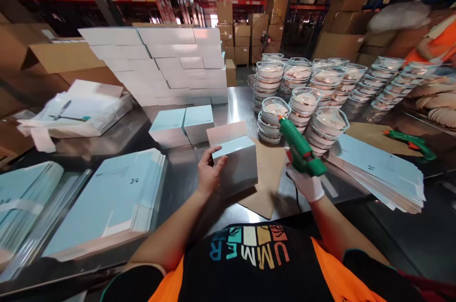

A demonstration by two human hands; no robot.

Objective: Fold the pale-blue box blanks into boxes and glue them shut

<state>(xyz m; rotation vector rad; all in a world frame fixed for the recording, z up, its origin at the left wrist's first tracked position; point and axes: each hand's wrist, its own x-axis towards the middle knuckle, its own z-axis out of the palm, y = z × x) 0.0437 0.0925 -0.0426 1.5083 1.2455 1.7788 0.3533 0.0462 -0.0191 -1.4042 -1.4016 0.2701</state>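
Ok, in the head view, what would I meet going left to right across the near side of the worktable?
Leftmost flat stack → bigger flat stack → paired boxes → left hand → held box → glue gun in right hand → right flat stack.

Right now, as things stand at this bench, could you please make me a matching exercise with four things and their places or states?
Things:
1. Open-flapped box
2. White basket
3. Clear round containers
4. Right hand

Places or states:
A. Holding a green glue gun
B. Stacked in several columns
C. In the left hand
D. Left of the tall white box stack

Pairs: 1-C, 2-D, 3-B, 4-A
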